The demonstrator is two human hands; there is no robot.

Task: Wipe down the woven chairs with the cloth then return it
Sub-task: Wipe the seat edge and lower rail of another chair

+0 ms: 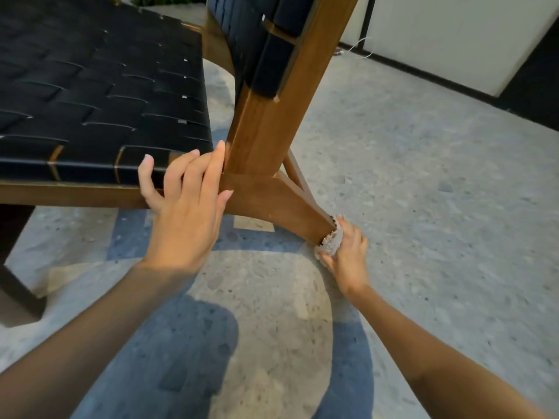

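A woven chair (99, 95) with black straps and a brown wooden frame fills the upper left. Its rear leg (290, 207) slants down to the floor at centre right. My right hand (348, 258) is wrapped around the foot of that leg, pressing a pale knobbly cloth (331, 241) against the wood. My left hand (184, 204) rests flat, fingers spread, on the seat's corner where the frame meets the back upright (266, 128). The chair's back rises out of view at the top.
Speckled grey floor with blue and beige patches lies under and around the chair. A dark front leg (18, 285) stands at the far left. A white wall with a dark baseboard (423, 77) runs along the upper right.
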